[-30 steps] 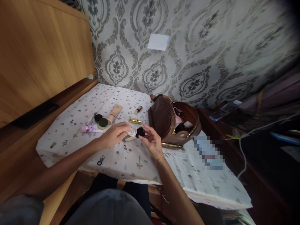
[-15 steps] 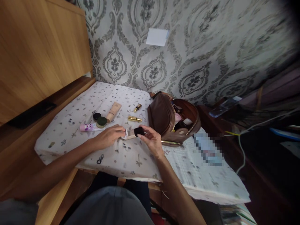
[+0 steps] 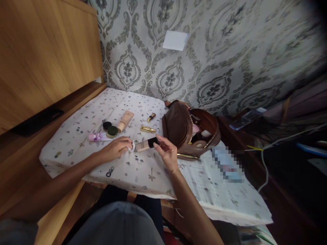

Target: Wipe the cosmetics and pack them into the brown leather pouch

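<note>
A beige bottle with a black cap (image 3: 143, 145) is held above the patterned cloth. My right hand (image 3: 167, 151) pinches its black cap end. My left hand (image 3: 118, 148) is closed on a small white tissue (image 3: 131, 146) at the bottle's other end. Behind my hands lie a gold tube (image 3: 148, 129) and a smaller gold and black tube (image 3: 151, 117). To the left are a beige squeeze tube (image 3: 126, 120), a dark green-lidded jar (image 3: 111, 131), a black round item (image 3: 107, 126) and a pink tube (image 3: 99, 136).
An open brown bag (image 3: 177, 127) with several items inside stands right of my hands. Beyond it is a pixelated object (image 3: 228, 164) on the cloth (image 3: 150, 185). A wooden cabinet (image 3: 51, 47) rises at the left; a patterned wall is behind.
The tissue and my left hand have shifted slightly left, so more of the bottle's body shows. My right hand still holds the cap end. The view has moved slightly.
</note>
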Demonstrator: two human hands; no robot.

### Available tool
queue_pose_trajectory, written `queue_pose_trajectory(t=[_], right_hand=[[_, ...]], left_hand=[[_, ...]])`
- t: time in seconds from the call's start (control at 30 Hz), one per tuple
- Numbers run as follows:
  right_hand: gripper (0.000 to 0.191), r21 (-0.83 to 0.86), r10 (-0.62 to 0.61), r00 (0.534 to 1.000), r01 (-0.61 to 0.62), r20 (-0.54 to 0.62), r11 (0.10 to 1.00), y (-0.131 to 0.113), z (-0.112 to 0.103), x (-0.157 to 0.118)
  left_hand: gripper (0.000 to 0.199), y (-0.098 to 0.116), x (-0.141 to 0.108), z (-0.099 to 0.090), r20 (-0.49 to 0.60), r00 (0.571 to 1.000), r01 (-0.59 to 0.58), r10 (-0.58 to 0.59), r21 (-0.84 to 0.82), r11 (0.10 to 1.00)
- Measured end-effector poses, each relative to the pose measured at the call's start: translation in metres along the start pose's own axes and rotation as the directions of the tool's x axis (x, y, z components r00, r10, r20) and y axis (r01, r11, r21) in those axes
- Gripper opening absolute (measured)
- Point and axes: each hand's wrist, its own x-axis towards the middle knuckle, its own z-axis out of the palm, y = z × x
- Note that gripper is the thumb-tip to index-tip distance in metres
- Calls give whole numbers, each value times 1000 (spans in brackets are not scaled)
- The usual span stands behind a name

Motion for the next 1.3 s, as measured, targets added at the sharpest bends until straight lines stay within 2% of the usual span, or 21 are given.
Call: queue_pose_trajectory(t=[0.13, 0.2, 0.3, 0.47, 0.6, 0.73, 0.9, 1.13, 1.3], right_hand=[[59, 152, 26, 995, -41, 99, 988, -6, 2, 0], [55, 211, 42, 985, -76, 165, 975, -9, 2, -1], [41, 238, 48, 971, -105, 236, 966, -10, 1, -1], [33, 298, 10, 966, -89, 257, 951, -7, -1, 0], [35, 272, 40, 971, -106, 237, 956, -8, -2, 0], [43, 197, 79, 971, -125, 227, 972, -9, -2, -1], [41, 134, 84, 971, -116, 225, 984, -12, -1, -1], [25, 173, 38, 990, -62, 137, 983, -10, 1, 0], [29, 140, 97, 977, -125, 191, 982, -7, -1, 1]], left_hand=[[22, 8, 11, -10, -89, 992, 84, -94, -113, 990], [21, 17, 22, -12, -149, 983, 79, -103, -157, 984], [22, 35, 41, -9, -198, 980, -3, -36, -194, 981], [28, 51, 56, 3, -142, 985, -125, 102, -165, 978], [28, 40, 42, 4, -81, 989, -135, 125, -126, 983], [29, 25, 18, -6, 24, 998, -51, 54, -104, 993], [27, 17, -6, -7, 49, 998, 48, -42, -123, 991], [26, 17, -11, -2, 80, 993, 91, -82, -124, 988], [21, 15, -10, -5, 25, 978, 206, -207, -256, 944]])
